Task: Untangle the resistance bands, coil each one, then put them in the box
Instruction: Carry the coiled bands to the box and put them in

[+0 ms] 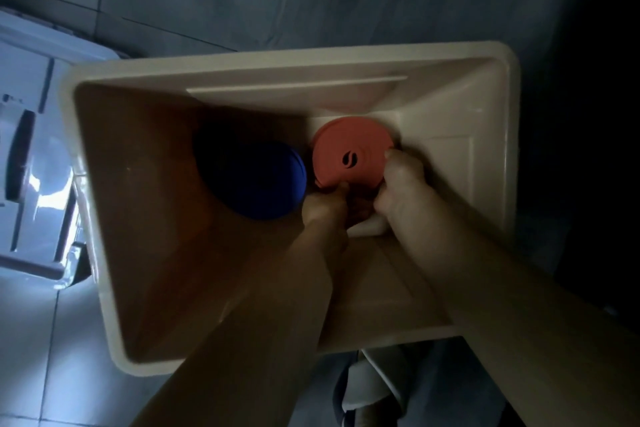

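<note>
Hands, left [323, 208] and right [403, 184], each grip pinching pink coil [349, 152] in box [498, 149]; no readable writing

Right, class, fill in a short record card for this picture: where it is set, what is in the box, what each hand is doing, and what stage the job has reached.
setting: tiled floor, dim light
container: open cream box, seen from above
blue coil: lies on the box floor, left of the pink coil
pink coil: coiled, at the box floor, held by both hands
left hand: grips the pink coil's near edge
right hand: grips its right edge
stage: both coils inside; pink one not yet released
</note>
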The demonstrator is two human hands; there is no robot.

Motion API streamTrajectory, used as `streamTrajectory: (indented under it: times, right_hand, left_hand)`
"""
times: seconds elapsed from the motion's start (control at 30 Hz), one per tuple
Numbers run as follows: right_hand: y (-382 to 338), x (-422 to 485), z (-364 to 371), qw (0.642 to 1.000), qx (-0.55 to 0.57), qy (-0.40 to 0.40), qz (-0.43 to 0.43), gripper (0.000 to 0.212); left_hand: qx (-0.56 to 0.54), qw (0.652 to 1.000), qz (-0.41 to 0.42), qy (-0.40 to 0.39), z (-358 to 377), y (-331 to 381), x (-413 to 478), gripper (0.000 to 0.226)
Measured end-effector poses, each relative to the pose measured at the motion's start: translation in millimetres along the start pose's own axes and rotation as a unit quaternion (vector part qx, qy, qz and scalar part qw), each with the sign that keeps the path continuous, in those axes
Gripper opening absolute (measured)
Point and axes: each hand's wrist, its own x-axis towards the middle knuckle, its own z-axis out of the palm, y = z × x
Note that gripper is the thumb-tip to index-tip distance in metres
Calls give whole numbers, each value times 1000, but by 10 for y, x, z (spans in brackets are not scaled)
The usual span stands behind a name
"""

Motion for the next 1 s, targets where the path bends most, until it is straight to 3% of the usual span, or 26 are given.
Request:
streamTrajectory:
  times: [0.23, 0.37, 0.57, 0.63, 0.7, 0.77, 0.9, 1.0]
  right_hand:
    - [-26, -27, -15, 998, 46, -2, 34, 35]
    - [-24, -119, -65, 998, 53, 6, 46, 34]
    - [-26, -288, -197, 998, -33, -35, 50, 31]
    - [11, -271, -200, 991, -131, -32, -4, 27]
    - [84, -229, -181, 949, -294, 8, -116, 33]
    - [113, -238, -180, 878, -426, 43, -212, 58]
    - [101, -196, -182, 815, -535, 11, -220, 66]
    - [107, -190, -162, 801, -556, 19, -220, 66]
  left_hand:
    - [64, 997, 2, 38, 26, -15, 56, 27]
    - [118, 992, 22, 34, 53, 23, 14, 16]
    - [309, 950, 45, 15, 56, 47, 194, 36]
    - [347, 937, 37, 14, 45, 48, 203, 42]
    - [367, 930, 37, 9, 26, 50, 230, 44]
    - [326, 945, 34, -6, 9, 59, 233, 38]
    - [288, 957, 14, -36, -8, 107, 178, 23]
    - [286, 956, -2, -71, -50, 147, 117, 24]
